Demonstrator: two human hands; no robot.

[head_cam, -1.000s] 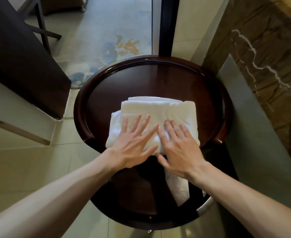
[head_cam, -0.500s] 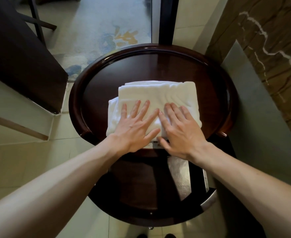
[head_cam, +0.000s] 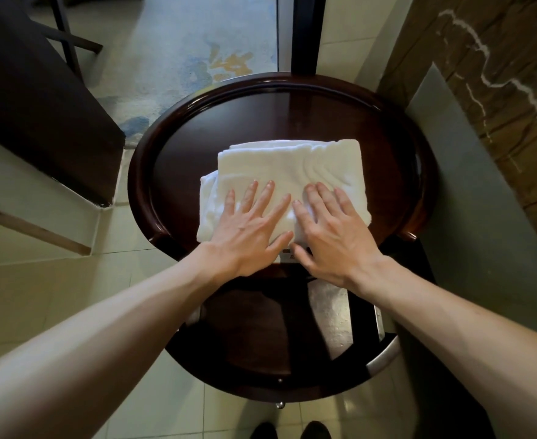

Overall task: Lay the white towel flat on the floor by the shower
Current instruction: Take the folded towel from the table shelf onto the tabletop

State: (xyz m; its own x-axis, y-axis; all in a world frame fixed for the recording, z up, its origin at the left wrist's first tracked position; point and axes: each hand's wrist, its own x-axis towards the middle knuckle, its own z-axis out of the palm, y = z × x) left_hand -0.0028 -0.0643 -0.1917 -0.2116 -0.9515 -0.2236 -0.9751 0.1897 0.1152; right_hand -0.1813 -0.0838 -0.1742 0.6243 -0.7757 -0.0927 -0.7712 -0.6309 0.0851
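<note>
My left hand point(head_cam: 248, 229) and right hand point(head_cam: 333, 232) press flat, fingers straight and spread, on the folded white towel point(head_cam: 292, 163) toward six o'clock on the round dark bench point(head_cam: 260, 115).

We are looking at a white towel point(head_cam: 292, 166) folded into a thick rectangle, with curved raised lines pressed into its top layer. It is lying flat on the near half of a round dark wooden table point(head_cam: 260, 115), and its lower folds are sticking out at the left side.
</note>
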